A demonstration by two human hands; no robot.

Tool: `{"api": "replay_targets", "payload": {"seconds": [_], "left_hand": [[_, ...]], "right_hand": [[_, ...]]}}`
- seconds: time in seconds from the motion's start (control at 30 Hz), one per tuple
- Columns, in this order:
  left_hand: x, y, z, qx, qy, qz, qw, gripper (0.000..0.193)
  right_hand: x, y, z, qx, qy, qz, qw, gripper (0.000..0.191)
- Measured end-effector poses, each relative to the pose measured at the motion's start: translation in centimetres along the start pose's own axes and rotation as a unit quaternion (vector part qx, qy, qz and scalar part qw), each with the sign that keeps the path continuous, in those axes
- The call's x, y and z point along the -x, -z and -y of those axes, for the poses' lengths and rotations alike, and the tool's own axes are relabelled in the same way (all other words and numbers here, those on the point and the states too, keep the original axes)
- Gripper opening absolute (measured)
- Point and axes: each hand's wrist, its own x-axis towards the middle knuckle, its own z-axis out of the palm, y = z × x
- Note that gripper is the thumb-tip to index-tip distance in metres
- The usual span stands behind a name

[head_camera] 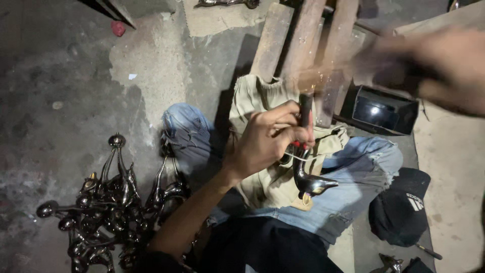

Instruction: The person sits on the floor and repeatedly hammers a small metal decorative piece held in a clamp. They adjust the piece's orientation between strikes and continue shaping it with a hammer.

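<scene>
The dark, glossy curved metal casting [306, 179] rests on the khaki cloth [262, 96] over the person's lap, steadied upright by the left hand [265, 141], fingers closed round its stem. The right hand [434, 68] (blurred) is raised; its grip cannot be told. Similar castings [108, 202] heap on the floor nearby.

One view only is given, taken from a camera worn on the head and aimed steeply down over the lap. The scene is seen from close range: the left hand [265, 141] is placed near the middle of the frame, and the right hand [434, 68] is caught blurred at the upper right edge. The legs in jeans [353, 187] are seen below the lens, pointing up the frame. The concrete floor [60, 76] is taken in at the left, with a pile of dark metal pieces [101, 212] at the lower left. No second view is supplied, so nothing is shared.
</scene>
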Motion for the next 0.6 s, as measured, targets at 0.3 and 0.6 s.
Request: {"api": "replay_targets", "payload": {"seconds": [0.3, 0.6], "left_hand": [[2.4, 2.4, -0.7, 0.084, 0.019, -0.042, 0.995, 0.01], [3.8, 1.1, -1.3, -0.03, 0.082, 0.049, 0.995, 0.017]], "right_hand": [[7.6, -9.5, 3.5, -0.441, -0.012, -0.164, 0.882, 0.034], [10.1, -15.1, 10.7, -0.55, -0.048, -0.235, 0.8, 0.026]]}}
